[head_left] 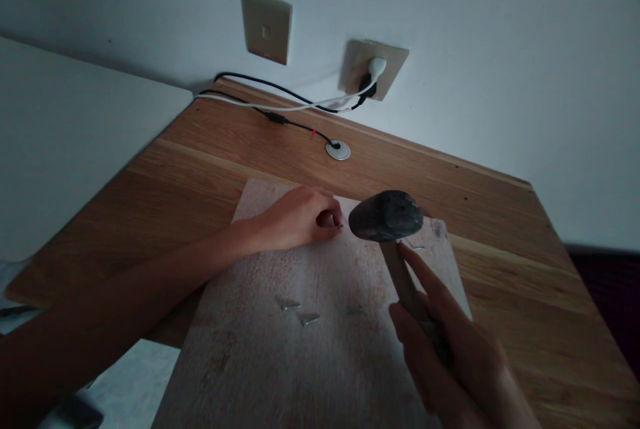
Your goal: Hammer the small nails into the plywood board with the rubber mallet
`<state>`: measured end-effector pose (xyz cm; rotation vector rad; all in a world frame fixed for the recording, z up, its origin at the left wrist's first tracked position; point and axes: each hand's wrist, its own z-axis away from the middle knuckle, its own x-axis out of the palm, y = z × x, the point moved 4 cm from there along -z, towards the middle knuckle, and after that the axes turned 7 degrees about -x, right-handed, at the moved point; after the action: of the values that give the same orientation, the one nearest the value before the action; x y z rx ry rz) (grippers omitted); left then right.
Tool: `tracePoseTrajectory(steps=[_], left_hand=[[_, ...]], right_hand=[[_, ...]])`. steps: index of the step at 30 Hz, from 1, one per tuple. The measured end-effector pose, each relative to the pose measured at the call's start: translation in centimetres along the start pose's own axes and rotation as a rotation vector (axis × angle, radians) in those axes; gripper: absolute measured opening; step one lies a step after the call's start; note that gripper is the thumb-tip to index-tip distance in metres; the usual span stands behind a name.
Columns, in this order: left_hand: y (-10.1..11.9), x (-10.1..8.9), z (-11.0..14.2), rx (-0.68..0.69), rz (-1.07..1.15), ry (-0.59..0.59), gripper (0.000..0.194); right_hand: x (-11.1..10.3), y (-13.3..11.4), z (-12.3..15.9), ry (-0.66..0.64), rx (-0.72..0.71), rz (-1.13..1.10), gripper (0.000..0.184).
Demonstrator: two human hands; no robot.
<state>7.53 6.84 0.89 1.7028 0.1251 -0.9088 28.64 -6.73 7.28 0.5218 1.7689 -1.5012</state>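
Observation:
My right hand (450, 349) is wrapped around the wooden handle of a hammer (386, 215), its forefinger stretched along the handle. The dark, blocky head is raised above the board, just right of my left hand. With thumb and forefinger pinched together, my left hand (305, 215) holds a small nail (341, 225) against the far part of a whitish, worn board (250, 355). Most of that nail is hidden by the fingers. Nearer to me, a nail (290, 307) and another nail (310, 319) protrude from the board at a slant. Behind the hammer, a further nail (418, 247) shows partly.
Under the board is a wooden desk (520, 282) against a white wall. Black and white cables (280, 107) run along its back to a wall socket (395, 69), and one enters a round cable grommet (339, 149). A white panel (85, 129) borders the left side.

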Motion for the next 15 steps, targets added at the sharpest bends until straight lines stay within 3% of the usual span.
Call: tracePoseTrajectory(steps=[5,15], left_hand=[[-0.1,0.1,0.0,0.025,0.003,0.0,0.014],[-0.1,0.1,0.0,0.024,-0.003,0.018,0.01]], right_hand=[[-0.9,-0.6,0.5,0.023,0.073,0.03,0.055],[0.5,0.3,0.0,-0.054,0.028,-0.014,0.056]])
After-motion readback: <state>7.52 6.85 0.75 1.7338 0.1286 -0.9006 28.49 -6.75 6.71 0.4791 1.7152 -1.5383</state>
